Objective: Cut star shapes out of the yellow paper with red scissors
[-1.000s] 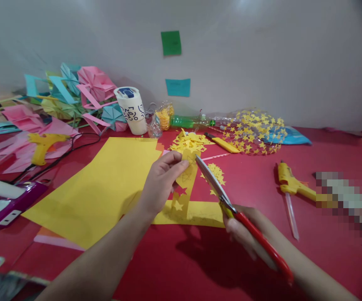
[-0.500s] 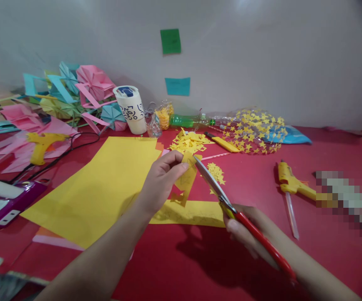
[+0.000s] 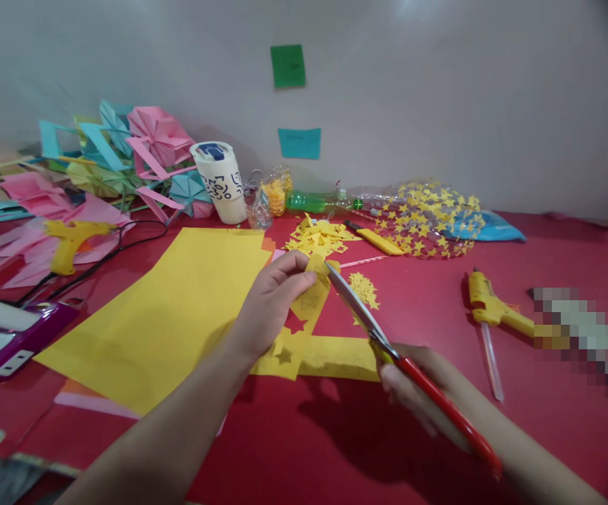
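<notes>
Between thumb and fingers, my left hand (image 3: 275, 301) pinches a yellow paper strip (image 3: 311, 298) with drawn stars and star-shaped holes. Red-handled scissors (image 3: 356, 305) are in my right hand (image 3: 422, 386), their blade tips at the strip's upper edge beside my left fingertips. Another yellow strip (image 3: 340, 358) with faint drawn outlines lies flat on the table below. A large yellow sheet (image 3: 177, 308) spreads out left of my left hand. Small cut stars (image 3: 364, 289) lie in a pile behind the scissors, and yellow scraps (image 3: 319, 236) are heaped farther back.
A yellow glue gun (image 3: 498, 312) lies at right, another (image 3: 69, 245) at left near a purple power strip (image 3: 19, 344). Along the wall stand a white cup (image 3: 220, 184), green bottle (image 3: 308, 202), star-covered plastic (image 3: 430, 217) and folded paper shapes (image 3: 159, 137). A yellow cutter (image 3: 380, 242) lies behind.
The held strip's lower part has swung down and now hangs longer over the lower strip, showing star-shaped holes. Both hands and the scissors stay nearly in place.
</notes>
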Demonstrator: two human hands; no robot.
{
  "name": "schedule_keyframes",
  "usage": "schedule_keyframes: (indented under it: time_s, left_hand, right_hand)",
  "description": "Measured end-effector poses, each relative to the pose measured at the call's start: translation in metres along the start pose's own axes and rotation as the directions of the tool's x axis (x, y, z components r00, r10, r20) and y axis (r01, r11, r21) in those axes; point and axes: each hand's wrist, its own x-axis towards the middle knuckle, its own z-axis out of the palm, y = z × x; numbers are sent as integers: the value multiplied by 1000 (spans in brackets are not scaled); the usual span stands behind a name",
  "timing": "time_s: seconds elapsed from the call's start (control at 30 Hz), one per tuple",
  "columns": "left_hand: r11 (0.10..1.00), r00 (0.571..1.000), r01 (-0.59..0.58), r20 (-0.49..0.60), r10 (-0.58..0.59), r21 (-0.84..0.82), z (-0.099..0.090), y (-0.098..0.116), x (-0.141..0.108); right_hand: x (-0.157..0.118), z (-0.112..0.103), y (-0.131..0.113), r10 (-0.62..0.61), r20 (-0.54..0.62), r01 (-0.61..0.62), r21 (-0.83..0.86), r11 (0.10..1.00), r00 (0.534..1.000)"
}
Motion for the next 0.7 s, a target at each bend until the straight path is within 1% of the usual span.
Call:
schedule_keyframes:
  time_s: [0.1,0.17,0.27,0.37,0.47,0.53,0.6,0.7]
  left_hand:
    - [998,997,-12,71,17,-64,0,-2,1]
    - [994,993,26,119,-14,-102,0,-2,1]
    - [988,988,89,139,-71,-128,1,1,1]
    - [986,985,125,130,-110,-114,1,4,1]
    - [988,985,135,116,-126,-71,0,5,1]
    - [990,988,132,84,-128,-44,0,6,1]
    - [992,992,126,28,-125,-22,1,6,1]
    - [995,995,102,-23,-102,18,2,6,0]
  right_hand:
    - [1,0,2,-10,29,10,2,1000,1000]
    - [1,-1,4,-5,28,5,1,1000,1000]
    - [1,-1,6,9,5,-9,-5,1000,1000]
    - [1,1,7,23,-22,-23,-4,1000,1000]
    - [1,3,5,41,-40,-41,7,999,998]
    - [1,4,4,39,-24,-39,12,999,999]
    - [1,3,3,28,-9,-28,7,1000,1000]
    - [1,0,5,-6,35,6,-11,1000,999]
